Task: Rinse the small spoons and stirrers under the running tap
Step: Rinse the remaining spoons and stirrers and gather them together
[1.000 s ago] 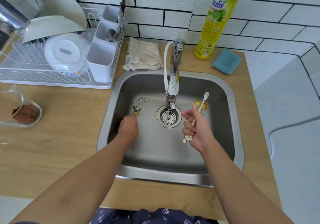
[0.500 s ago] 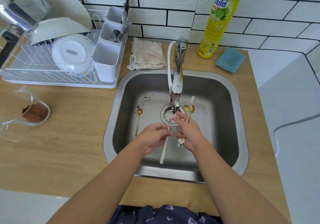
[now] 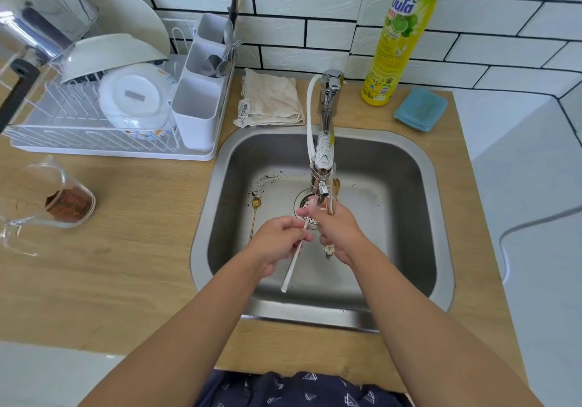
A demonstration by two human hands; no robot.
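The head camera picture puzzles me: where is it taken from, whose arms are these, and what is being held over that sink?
There is no robot. A person wears one camera on the head, looking down at their own arms. The left hand pinches a long white stirrer near the tap. The right hand holds a bunch of small spoons, one with a flower-shaped end. Another gold spoon lies in the steel sink. On the wooden counter stand a dish rack, a glass jug, a folded cloth, a soap bottle and a blue sponge.
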